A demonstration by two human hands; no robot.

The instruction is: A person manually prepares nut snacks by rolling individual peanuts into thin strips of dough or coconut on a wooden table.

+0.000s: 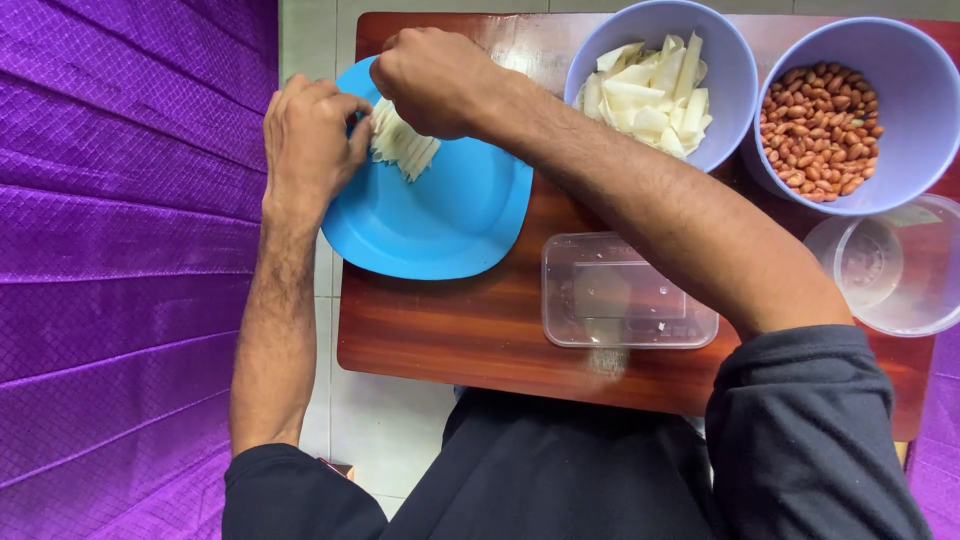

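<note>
The left hand (308, 140) and the right hand (432, 82) are brought close together over a blue plate (440, 215). A bunch of pale white strips (402, 145) is gripped between them, the left hand curled around one end and the right hand closed over the other. The strips are held just above the plate's far left part. The plate is set on the left portion of a reddish-brown wooden table (480, 330), overhanging its edge. A lavender bowl of white slices (722, 70) is placed just right of the plate, and a second lavender bowl of peanuts (925, 110) beside it. An empty clear rectangular container (628, 292) and a clear round tub (900, 270) are positioned nearer the person. A pale tiled floor (385, 425) and purple quilted fabric (120, 270) are seen at left.
</note>
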